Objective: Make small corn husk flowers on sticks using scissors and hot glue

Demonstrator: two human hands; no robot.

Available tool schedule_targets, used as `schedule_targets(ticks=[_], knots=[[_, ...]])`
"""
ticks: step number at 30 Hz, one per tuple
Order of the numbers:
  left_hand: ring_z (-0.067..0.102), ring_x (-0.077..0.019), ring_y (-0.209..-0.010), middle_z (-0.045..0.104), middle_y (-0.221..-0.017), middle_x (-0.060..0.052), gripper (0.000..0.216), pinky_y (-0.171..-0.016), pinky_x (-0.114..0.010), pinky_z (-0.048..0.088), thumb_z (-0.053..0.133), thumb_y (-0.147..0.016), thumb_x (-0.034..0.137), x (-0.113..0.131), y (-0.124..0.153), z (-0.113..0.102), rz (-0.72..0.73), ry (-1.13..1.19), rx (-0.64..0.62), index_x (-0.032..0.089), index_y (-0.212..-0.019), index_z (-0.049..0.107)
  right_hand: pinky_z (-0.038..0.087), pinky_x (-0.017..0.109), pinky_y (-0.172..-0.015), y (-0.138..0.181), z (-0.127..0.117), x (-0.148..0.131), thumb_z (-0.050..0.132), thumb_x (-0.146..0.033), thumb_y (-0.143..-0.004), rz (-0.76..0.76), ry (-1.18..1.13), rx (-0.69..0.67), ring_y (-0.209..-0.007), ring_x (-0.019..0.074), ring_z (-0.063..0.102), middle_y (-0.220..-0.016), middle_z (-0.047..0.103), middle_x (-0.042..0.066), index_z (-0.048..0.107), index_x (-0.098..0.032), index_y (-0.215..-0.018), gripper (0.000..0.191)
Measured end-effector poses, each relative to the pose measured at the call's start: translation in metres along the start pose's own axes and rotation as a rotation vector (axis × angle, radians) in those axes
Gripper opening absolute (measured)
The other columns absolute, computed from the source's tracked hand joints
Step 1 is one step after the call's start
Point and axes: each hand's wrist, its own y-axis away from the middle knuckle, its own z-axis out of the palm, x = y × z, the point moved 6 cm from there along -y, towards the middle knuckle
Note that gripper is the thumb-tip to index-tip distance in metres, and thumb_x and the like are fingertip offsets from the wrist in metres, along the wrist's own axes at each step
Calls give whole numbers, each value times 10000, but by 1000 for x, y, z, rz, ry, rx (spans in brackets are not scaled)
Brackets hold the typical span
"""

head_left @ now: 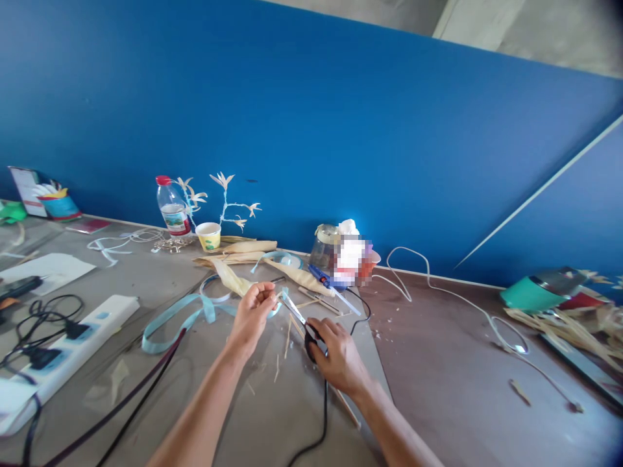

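Observation:
My right hand (335, 350) grips a pair of scissors (294, 308) by the black handles, with the blades pointing up and left. The blade tips meet a light-blue end of ribbon close to the fingertips of my left hand (256, 308). That hand is closed in a pinch on the light-blue ribbon (168, 327), which loops across the table to its left. A small pale piece may also be between the fingers, but it is too small to make out. Dried corn husks (231, 277) lie just behind my left hand.
Behind the hands are a blue glue gun (321, 277), a glass jar (324, 245), a paper cup (208, 237), a plastic bottle (174, 211) and husk flowers (224, 194) on stems. A power strip (92, 344) with black cords lies left. White cable (467, 305) runs right; a blue partition (311, 123) stands behind.

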Motion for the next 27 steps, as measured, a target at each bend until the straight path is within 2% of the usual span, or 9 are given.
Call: schedule_targets(ticks=[7,15,27], knots=[[519,-89,-637,550,-742,14,298,-632,-226,418,636,-675,278,1,-2,-2,-9,1,-10,159,-931,540,410,322,-712,0,-1,-1,490,-163,-782,-17,39,-30,-768,195,518,-883,579,62,501,-191,-1146,366],[511,-93,-661,544,-735,15,299,-663,-234,422,631,-694,285,9,-2,-1,20,-60,-76,162,-946,527,419,306,-738,1,-3,-2,484,-145,-792,-13,-26,-92,-819,191,525,-946,582,64,507,-201,-1136,349],[518,-101,-657,549,-741,9,329,-661,-247,421,619,-693,307,10,-2,-3,17,-111,-107,164,-976,529,423,297,-733,1,-4,3,460,-141,-813,-20,-105,-111,-806,179,544,-911,593,57,529,-208,-1109,312]])
